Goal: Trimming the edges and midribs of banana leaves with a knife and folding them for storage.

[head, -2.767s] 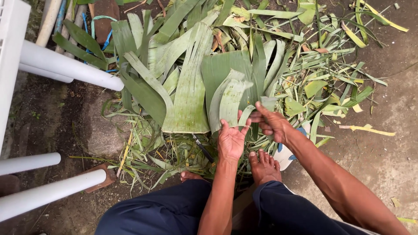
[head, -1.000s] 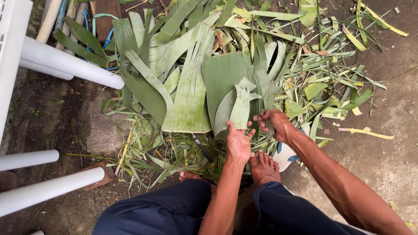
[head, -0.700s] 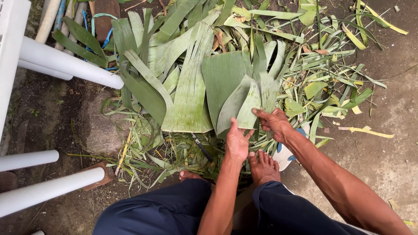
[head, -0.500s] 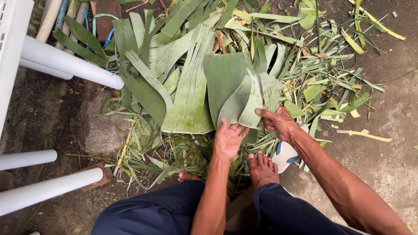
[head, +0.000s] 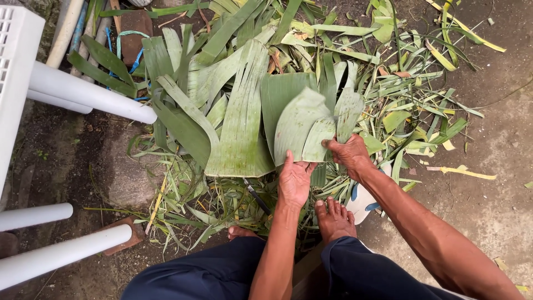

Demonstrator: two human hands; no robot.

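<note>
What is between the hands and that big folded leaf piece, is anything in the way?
Nothing visible is. The left hand touches the bottom edge of the folded leaf piece, and the right hand grips its right side. The leaf piece lies on top of the leaf pile, uncovered.

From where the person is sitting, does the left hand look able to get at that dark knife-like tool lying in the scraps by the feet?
Probably yes. The dark tool lies on the leaf scraps just beside the left hand, with nothing over it. But that hand now rests on the folded leaf piece, so it would have to let go first.
</note>
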